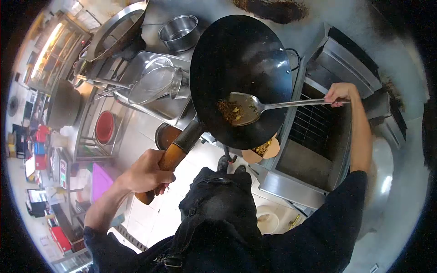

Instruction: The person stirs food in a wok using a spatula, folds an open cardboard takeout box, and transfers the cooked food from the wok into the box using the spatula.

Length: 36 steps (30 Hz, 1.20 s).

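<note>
My left hand [149,172] is closed around the wooden handle of a large black wok [236,54]. The wok is tilted, and its inside faces me. A small heap of brown, crumbly food with yellowish bits [226,110] lies low in it. My right hand [339,93] grips the end of a long metal wok spatula [293,103], whose blade rests in the wok against the food. Just below the wok's lower rim is an open cardboard takeout box [269,149] with yellow and brown food inside. Part of the box is hidden by the wok.
To the right stands a steel cooking unit with a black grate [312,116]. At left, a metal tray [145,57] carries strainers [154,85], with a steel pot [179,33] behind. A bucket [267,219] stands on the floor; a red bowl [105,127] sits on a shelf.
</note>
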### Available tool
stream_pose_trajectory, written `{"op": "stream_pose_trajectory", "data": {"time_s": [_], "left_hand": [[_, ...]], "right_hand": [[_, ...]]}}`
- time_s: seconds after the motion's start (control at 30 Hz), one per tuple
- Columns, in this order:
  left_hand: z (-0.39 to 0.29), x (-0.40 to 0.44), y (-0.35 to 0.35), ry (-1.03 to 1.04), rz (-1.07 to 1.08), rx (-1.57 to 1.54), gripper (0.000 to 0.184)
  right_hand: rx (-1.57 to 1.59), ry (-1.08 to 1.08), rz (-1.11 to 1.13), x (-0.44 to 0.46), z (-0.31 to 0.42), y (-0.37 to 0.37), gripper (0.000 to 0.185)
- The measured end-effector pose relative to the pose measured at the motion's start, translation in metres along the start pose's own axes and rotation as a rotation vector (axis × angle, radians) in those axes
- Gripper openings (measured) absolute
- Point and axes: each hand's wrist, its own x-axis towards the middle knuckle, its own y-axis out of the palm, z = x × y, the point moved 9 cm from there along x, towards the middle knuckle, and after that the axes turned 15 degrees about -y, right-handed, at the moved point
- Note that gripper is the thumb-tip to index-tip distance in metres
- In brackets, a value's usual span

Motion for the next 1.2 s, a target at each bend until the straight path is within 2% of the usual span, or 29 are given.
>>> {"op": "stream_pose_trajectory", "data": {"time_s": [0.07, 0.13, 0.2, 0.3, 0.33, 0.4, 0.47, 0.57, 0.67, 0.73, 0.83, 0.93, 1.07, 1.2], "left_hand": [[-0.004, -0.004, 0.000, 0.016, -0.029, 0.044, 0.010], [-0.008, -0.009, 0.000, 0.007, -0.039, 0.047, 0.010], [-0.009, -0.011, 0.001, -0.003, -0.047, 0.050, 0.010], [-0.010, -0.013, 0.002, -0.008, -0.069, 0.059, 0.011], [-0.012, -0.015, 0.003, -0.008, -0.052, 0.043, 0.010], [-0.013, -0.016, 0.005, -0.004, -0.040, 0.030, 0.010], [-0.012, -0.018, 0.005, -0.003, -0.050, -0.004, 0.010], [-0.012, -0.024, 0.004, 0.018, -0.079, -0.016, 0.011], [-0.010, -0.028, 0.006, 0.038, -0.087, -0.034, 0.011], [-0.011, -0.030, 0.005, 0.051, -0.102, -0.038, 0.011], [-0.004, -0.032, 0.005, 0.054, -0.120, -0.055, 0.011], [-0.001, -0.031, 0.005, 0.058, -0.116, -0.067, 0.010], [0.005, -0.025, 0.001, 0.082, -0.082, -0.094, 0.009], [0.006, -0.023, -0.005, 0.086, -0.089, -0.090, 0.010]], "right_hand": [[0.022, -0.016, 0.050, 0.011, -0.012, 0.014, 0.016], [0.079, -0.045, -0.061, 0.013, -0.012, 0.031, 0.018], [0.147, -0.082, -0.031, 0.020, -0.023, 0.049, 0.020], [0.172, -0.275, -0.058, 0.029, -0.023, 0.063, 0.028], [0.173, -0.278, -0.057, 0.033, -0.024, 0.067, 0.028], [0.224, -0.445, -0.055, 0.036, -0.005, 0.072, 0.027], [0.173, -0.430, -0.136, 0.034, 0.005, 0.068, 0.025], [0.288, -0.400, -0.217, 0.030, 0.018, 0.064, 0.019], [0.196, -0.464, -0.311, 0.028, 0.034, 0.047, 0.019], [0.264, -0.494, -0.277, 0.025, 0.050, 0.055, 0.021], [0.155, -0.605, -0.315, 0.019, 0.076, 0.046, 0.026], [0.040, -0.607, -0.399, 0.015, 0.083, 0.043, 0.026], [0.161, -0.557, -0.435, 0.013, 0.083, 0.060, 0.031], [0.098, -0.611, -0.463, 0.011, 0.091, 0.057, 0.029]]}}
